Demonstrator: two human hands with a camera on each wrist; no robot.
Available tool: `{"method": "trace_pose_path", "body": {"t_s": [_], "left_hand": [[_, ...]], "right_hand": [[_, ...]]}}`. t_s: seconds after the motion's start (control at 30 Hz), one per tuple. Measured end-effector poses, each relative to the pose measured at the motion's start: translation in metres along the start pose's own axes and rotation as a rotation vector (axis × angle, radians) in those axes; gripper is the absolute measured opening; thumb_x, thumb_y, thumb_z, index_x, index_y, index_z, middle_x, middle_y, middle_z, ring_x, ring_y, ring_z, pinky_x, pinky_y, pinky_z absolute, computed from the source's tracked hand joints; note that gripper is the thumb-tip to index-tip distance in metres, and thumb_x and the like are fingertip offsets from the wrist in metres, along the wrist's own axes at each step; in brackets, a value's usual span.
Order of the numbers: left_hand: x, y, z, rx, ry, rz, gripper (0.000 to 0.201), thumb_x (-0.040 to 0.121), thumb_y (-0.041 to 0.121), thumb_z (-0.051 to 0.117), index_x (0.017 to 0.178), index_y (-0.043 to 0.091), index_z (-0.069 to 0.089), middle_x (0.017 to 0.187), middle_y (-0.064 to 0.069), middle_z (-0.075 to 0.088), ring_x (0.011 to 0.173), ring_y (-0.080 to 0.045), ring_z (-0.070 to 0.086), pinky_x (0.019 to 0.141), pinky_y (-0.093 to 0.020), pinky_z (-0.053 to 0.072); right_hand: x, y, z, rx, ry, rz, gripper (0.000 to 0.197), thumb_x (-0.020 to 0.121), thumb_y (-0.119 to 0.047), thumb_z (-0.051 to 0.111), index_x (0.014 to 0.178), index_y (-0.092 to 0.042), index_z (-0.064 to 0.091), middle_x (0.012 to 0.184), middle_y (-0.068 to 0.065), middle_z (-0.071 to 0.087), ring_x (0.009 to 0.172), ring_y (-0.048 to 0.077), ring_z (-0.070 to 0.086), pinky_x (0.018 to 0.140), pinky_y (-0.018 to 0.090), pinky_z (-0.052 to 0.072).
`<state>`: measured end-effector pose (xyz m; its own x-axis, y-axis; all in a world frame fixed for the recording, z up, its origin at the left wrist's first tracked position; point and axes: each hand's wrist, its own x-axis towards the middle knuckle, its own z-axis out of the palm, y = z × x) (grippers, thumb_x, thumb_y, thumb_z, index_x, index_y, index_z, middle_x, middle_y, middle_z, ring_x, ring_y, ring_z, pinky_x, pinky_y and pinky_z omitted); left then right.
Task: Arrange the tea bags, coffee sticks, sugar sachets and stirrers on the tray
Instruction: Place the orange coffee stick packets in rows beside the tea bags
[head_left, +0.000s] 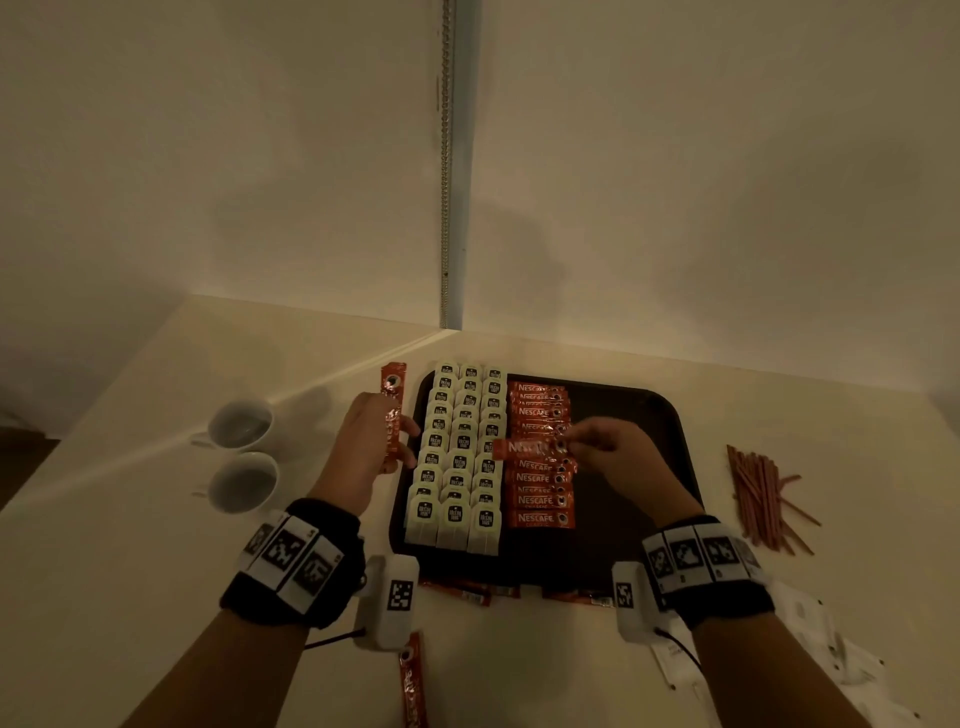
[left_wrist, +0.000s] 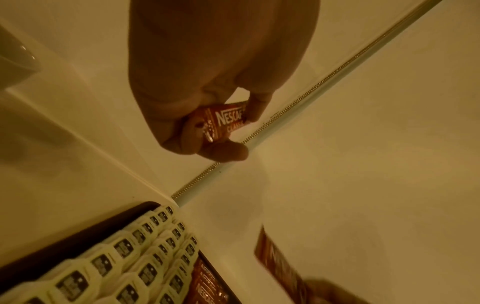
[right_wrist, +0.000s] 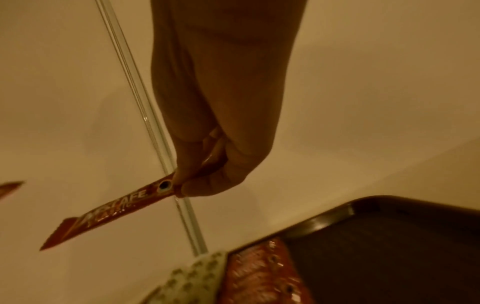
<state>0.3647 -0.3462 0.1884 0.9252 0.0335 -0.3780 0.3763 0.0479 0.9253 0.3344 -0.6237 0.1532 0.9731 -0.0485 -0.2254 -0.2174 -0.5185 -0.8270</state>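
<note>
A dark tray (head_left: 649, 415) holds three columns of white tea bags (head_left: 462, 457) on its left and a column of red coffee sticks (head_left: 540, 499) beside them. My left hand (head_left: 369, 441) grips a red coffee stick (head_left: 392, 410) upright, just left of the tray; in the left wrist view the fingers curl round that stick (left_wrist: 223, 121). My right hand (head_left: 608, 452) pinches the end of another coffee stick (head_left: 524, 448), held level over the red column; the same stick (right_wrist: 116, 211) shows in the right wrist view. Brown stirrers (head_left: 763, 493) lie right of the tray.
Two white cups (head_left: 241, 452) stand left of the tray. Loose coffee sticks (head_left: 467, 592) lie along the tray's near edge and one more (head_left: 413, 680) nearer me. White sachets (head_left: 810, 644) lie at the near right. Walls close the counter at the back.
</note>
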Motion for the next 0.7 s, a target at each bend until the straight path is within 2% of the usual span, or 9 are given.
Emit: {"method": "trace_pose_path", "body": {"t_s": [0.1, 0.2, 0.27, 0.37, 0.5, 0.7], "left_hand": [[0.0, -0.005, -0.007, 0.009, 0.023, -0.023, 0.015, 0.096, 0.015, 0.033, 0.09, 0.014, 0.047, 0.077, -0.008, 0.059, 0.048, -0.021, 0.05, 0.047, -0.025, 0.028], [-0.002, -0.009, -0.009, 0.035, 0.009, -0.022, 0.016, 0.096, 0.013, 0.033, 0.091, 0.012, 0.048, 0.079, -0.008, 0.059, 0.05, -0.02, 0.051, 0.047, -0.025, 0.03], [-0.003, -0.012, -0.009, 0.048, -0.002, -0.022, 0.015, 0.096, 0.011, 0.034, 0.092, 0.011, 0.048, 0.078, -0.008, 0.058, 0.05, -0.019, 0.051, 0.045, -0.025, 0.029], [-0.004, -0.014, -0.009, 0.073, -0.015, -0.018, 0.015, 0.095, 0.008, 0.035, 0.09, 0.01, 0.049, 0.078, -0.008, 0.058, 0.05, -0.017, 0.05, 0.043, -0.023, 0.03], [-0.005, -0.014, -0.009, 0.073, -0.023, -0.015, 0.015, 0.094, 0.007, 0.036, 0.088, 0.01, 0.05, 0.077, -0.008, 0.059, 0.05, -0.017, 0.05, 0.042, -0.021, 0.03], [-0.006, -0.013, -0.008, 0.068, -0.026, -0.019, 0.017, 0.096, 0.009, 0.036, 0.088, 0.013, 0.05, 0.076, -0.008, 0.059, 0.051, -0.017, 0.05, 0.041, -0.02, 0.031]], "right_hand": [[-0.007, 0.031, 0.002, -0.081, -0.041, 0.128, 0.013, 0.089, -0.009, 0.057, 0.093, -0.02, 0.062, 0.094, -0.008, 0.062, 0.087, 0.004, 0.06, 0.082, 0.024, 0.052], [-0.013, 0.056, 0.01, -0.175, -0.093, 0.229, 0.011, 0.089, -0.013, 0.059, 0.093, -0.023, 0.061, 0.096, -0.008, 0.061, 0.085, 0.003, 0.059, 0.066, 0.015, 0.046], [-0.017, 0.068, 0.016, -0.188, -0.104, 0.279, 0.009, 0.088, -0.015, 0.061, 0.092, -0.023, 0.061, 0.096, -0.006, 0.062, 0.085, 0.005, 0.059, 0.063, 0.013, 0.043], [-0.021, 0.08, 0.026, -0.201, -0.107, 0.311, 0.008, 0.088, -0.016, 0.062, 0.093, -0.021, 0.062, 0.095, -0.005, 0.061, 0.083, 0.006, 0.06, 0.062, 0.014, 0.044], [-0.021, 0.086, 0.035, -0.171, -0.011, 0.316, 0.007, 0.087, -0.016, 0.064, 0.091, -0.021, 0.065, 0.095, -0.005, 0.062, 0.086, 0.006, 0.059, 0.07, 0.015, 0.046], [-0.018, 0.082, 0.045, -0.108, 0.04, 0.328, 0.008, 0.086, -0.014, 0.065, 0.09, -0.021, 0.064, 0.093, -0.005, 0.062, 0.083, 0.005, 0.06, 0.066, 0.013, 0.044]]}}
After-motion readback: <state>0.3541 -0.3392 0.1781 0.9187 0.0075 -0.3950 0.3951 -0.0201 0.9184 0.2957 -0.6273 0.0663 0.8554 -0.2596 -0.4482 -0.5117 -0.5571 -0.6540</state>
